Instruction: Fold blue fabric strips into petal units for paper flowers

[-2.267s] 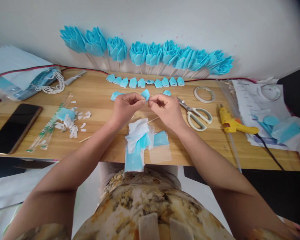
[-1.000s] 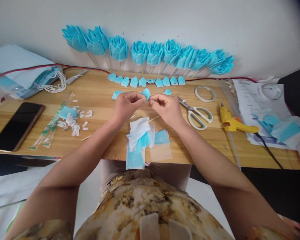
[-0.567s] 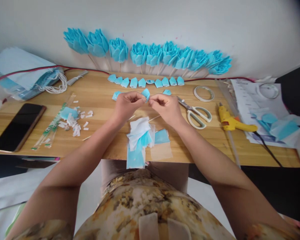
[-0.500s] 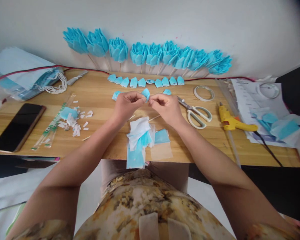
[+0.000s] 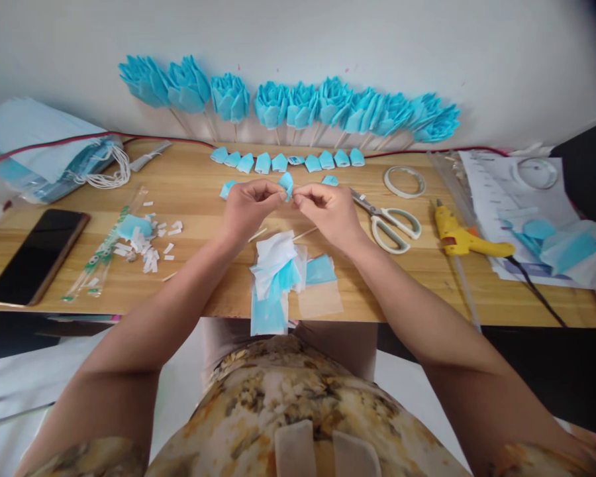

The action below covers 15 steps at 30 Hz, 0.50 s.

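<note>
My left hand (image 5: pixel 254 207) is closed in a pinch on a small blue fabric petal (image 5: pixel 286 181), which sticks up above the fingertips. My right hand (image 5: pixel 328 211) pinches at the petal's lower right edge, the fingertips almost meeting those of the left. Just behind the hands, a blue petal (image 5: pixel 227 189) lies on the left and another blue petal (image 5: pixel 330 180) on the right. Farther back runs a row of several folded blue petals (image 5: pixel 263 163). Below the hands is a loose pile of white and blue fabric pieces (image 5: pixel 276 265).
Blue fabric roses on sticks (image 5: pixel 231 98) lean against the wall. Scissors (image 5: pixel 391 228), a tape roll (image 5: pixel 404 181) and a yellow glue gun (image 5: pixel 464 240) lie right. Left are a phone (image 5: pixel 37 255), paper scraps (image 5: pixel 151 255) and a bag of masks (image 5: pixel 49 149).
The hands keep the same pinch on the petal, with only a very slight shift. The whole view has moved a little; nothing else differs visibly.
</note>
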### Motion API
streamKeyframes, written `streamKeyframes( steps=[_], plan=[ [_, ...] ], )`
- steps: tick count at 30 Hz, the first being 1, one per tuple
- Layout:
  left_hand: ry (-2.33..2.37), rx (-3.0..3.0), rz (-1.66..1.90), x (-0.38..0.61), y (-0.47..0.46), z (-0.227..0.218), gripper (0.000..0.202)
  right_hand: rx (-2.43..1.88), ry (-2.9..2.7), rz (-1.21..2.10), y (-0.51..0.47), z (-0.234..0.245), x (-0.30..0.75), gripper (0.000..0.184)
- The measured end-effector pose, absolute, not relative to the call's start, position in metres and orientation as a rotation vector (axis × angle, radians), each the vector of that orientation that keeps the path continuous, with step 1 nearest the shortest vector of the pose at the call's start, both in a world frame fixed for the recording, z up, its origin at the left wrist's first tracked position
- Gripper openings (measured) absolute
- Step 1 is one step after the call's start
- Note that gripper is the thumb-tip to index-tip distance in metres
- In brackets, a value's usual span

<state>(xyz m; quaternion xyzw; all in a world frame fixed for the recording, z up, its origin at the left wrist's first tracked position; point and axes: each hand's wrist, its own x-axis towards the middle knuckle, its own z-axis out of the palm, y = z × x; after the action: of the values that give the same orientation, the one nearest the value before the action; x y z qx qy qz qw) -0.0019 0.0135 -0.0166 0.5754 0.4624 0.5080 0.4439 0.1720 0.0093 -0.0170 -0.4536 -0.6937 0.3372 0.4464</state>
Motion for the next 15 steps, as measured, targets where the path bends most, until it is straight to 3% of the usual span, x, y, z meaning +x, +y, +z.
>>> streamKeyframes(
  steps=[15],
  plan=[
    [1.132, 1.289, 1.216, 0.0, 0.008, -0.005, 0.011, -1.078, -1.715, 0.772, 0.009, -0.019, 0.172, 0.018]
  ],
)
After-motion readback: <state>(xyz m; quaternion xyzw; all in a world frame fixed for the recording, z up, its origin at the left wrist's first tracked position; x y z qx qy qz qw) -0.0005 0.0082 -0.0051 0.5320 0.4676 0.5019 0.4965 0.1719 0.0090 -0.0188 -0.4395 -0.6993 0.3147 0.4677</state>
